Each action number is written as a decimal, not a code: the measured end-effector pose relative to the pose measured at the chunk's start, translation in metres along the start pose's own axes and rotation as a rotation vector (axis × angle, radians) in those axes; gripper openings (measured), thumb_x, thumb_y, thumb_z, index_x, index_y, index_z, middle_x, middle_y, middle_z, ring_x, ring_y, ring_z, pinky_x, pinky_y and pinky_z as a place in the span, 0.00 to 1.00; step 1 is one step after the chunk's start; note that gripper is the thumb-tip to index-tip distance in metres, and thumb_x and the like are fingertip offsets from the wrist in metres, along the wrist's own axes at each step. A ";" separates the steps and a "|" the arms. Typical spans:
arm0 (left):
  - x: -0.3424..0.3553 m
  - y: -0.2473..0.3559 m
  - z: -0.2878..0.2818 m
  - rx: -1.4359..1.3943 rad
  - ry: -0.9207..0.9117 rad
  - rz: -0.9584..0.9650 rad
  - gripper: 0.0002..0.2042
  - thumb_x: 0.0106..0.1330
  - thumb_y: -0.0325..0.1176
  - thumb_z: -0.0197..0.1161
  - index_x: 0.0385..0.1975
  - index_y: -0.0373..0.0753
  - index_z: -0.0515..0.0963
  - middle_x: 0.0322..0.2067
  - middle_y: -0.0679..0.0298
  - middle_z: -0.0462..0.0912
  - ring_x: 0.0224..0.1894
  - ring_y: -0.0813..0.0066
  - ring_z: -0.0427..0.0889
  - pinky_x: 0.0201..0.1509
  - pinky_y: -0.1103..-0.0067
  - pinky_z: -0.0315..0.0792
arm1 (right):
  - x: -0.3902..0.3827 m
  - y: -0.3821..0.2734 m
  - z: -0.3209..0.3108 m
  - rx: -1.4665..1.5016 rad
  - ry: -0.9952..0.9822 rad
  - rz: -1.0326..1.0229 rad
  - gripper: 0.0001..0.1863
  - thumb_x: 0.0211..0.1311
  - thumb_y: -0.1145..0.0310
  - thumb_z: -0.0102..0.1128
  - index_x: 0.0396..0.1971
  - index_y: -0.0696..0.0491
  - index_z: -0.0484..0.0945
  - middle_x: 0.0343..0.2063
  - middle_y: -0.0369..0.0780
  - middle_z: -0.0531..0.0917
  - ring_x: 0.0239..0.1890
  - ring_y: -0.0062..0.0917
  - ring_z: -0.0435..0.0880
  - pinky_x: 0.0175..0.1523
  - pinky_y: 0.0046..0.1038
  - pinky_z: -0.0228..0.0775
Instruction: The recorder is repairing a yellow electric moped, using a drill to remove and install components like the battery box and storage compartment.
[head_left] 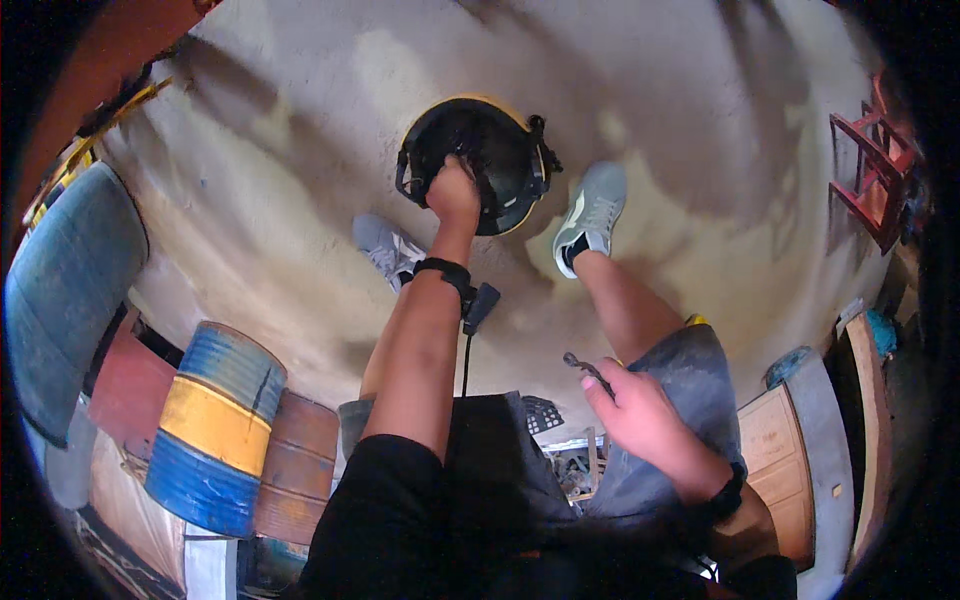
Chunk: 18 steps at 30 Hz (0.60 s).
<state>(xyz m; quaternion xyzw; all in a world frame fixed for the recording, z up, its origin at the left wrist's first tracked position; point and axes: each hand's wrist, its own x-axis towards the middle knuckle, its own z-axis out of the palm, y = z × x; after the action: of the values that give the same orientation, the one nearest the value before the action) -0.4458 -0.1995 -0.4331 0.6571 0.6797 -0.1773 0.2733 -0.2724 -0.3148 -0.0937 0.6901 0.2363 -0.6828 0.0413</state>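
Between my two shoes on the floor stands a round black canister-like thing with a yellow rim and black clips at its sides. My left hand reaches down onto its dark top with the fingers closed; what they grip there is hidden behind the hand. Over my right thigh, my right hand is closed around a short, dark, bent metal tool. One end of the tool sticks out past the thumb, apart from the canister. Its exact kind is too small to tell.
At left stand a blue and yellow drum, a rusty drum and a large blue barrel. A red metal frame stands at far right. Lower right holds a wooden panel. My grey shoes flank the canister.
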 end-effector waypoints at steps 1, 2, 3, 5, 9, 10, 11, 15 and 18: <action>0.004 0.001 0.000 -0.002 0.003 0.003 0.14 0.63 0.44 0.53 0.32 0.38 0.75 0.29 0.50 0.81 0.34 0.50 0.81 0.39 0.61 0.74 | 0.001 0.000 -0.002 0.012 0.012 -0.004 0.13 0.62 0.61 0.48 0.31 0.57 0.70 0.20 0.54 0.76 0.27 0.53 0.76 0.33 0.49 0.67; 0.008 0.002 0.000 0.050 0.067 0.021 0.14 0.63 0.44 0.52 0.31 0.38 0.74 0.27 0.53 0.81 0.31 0.52 0.81 0.35 0.62 0.74 | 0.001 0.000 -0.004 0.024 0.025 -0.008 0.13 0.62 0.61 0.48 0.31 0.56 0.70 0.20 0.54 0.76 0.27 0.53 0.76 0.32 0.49 0.67; 0.010 0.002 -0.001 0.108 0.129 0.038 0.14 0.63 0.44 0.52 0.30 0.38 0.73 0.25 0.55 0.81 0.28 0.54 0.82 0.32 0.63 0.75 | 0.002 0.000 -0.005 0.029 0.026 -0.007 0.13 0.62 0.61 0.48 0.31 0.56 0.70 0.20 0.54 0.76 0.27 0.53 0.76 0.32 0.49 0.67; 0.016 0.005 -0.001 0.104 0.078 -0.026 0.15 0.62 0.45 0.53 0.30 0.36 0.74 0.25 0.53 0.81 0.30 0.54 0.82 0.33 0.63 0.75 | 0.003 0.001 -0.006 0.057 0.006 0.002 0.13 0.62 0.61 0.48 0.32 0.56 0.70 0.19 0.54 0.76 0.26 0.52 0.77 0.32 0.49 0.67; 0.013 0.010 0.011 0.023 0.088 -0.061 0.16 0.60 0.43 0.57 0.30 0.34 0.75 0.26 0.50 0.81 0.31 0.51 0.82 0.36 0.63 0.75 | 0.002 -0.001 -0.015 0.077 -0.018 0.026 0.12 0.62 0.61 0.48 0.32 0.56 0.70 0.19 0.54 0.76 0.26 0.52 0.76 0.31 0.49 0.67; 0.012 0.010 0.016 -0.010 0.106 -0.072 0.15 0.59 0.43 0.59 0.29 0.33 0.75 0.26 0.49 0.81 0.30 0.50 0.82 0.36 0.63 0.75 | 0.002 0.000 -0.014 0.093 -0.010 0.039 0.12 0.62 0.62 0.49 0.33 0.57 0.70 0.20 0.52 0.76 0.27 0.50 0.77 0.30 0.44 0.67; 0.014 0.008 0.019 -0.010 0.103 -0.064 0.15 0.59 0.43 0.59 0.29 0.33 0.75 0.26 0.49 0.81 0.30 0.50 0.82 0.36 0.63 0.75 | 0.003 0.001 -0.014 0.109 -0.002 0.052 0.11 0.62 0.64 0.50 0.33 0.57 0.71 0.21 0.51 0.77 0.28 0.48 0.77 0.30 0.39 0.67; 0.022 -0.018 0.018 -0.244 0.145 -0.050 0.15 0.57 0.41 0.60 0.28 0.33 0.75 0.24 0.52 0.80 0.27 0.54 0.81 0.32 0.66 0.72 | -0.003 -0.006 -0.010 0.158 -0.007 0.023 0.11 0.62 0.64 0.50 0.33 0.57 0.71 0.21 0.52 0.76 0.29 0.49 0.77 0.30 0.40 0.67; 0.010 -0.013 -0.015 -0.973 -0.032 -0.315 0.11 0.57 0.41 0.59 0.24 0.38 0.73 0.16 0.63 0.73 0.17 0.68 0.72 0.20 0.74 0.65 | -0.005 -0.006 -0.002 0.154 0.084 -0.008 0.14 0.62 0.60 0.49 0.30 0.57 0.71 0.22 0.54 0.77 0.29 0.53 0.76 0.33 0.49 0.66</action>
<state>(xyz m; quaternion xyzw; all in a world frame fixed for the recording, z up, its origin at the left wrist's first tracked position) -0.4605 -0.1836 -0.4284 0.3405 0.7702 0.1105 0.5279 -0.2726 -0.3102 -0.0871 0.7184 0.1872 -0.6695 -0.0245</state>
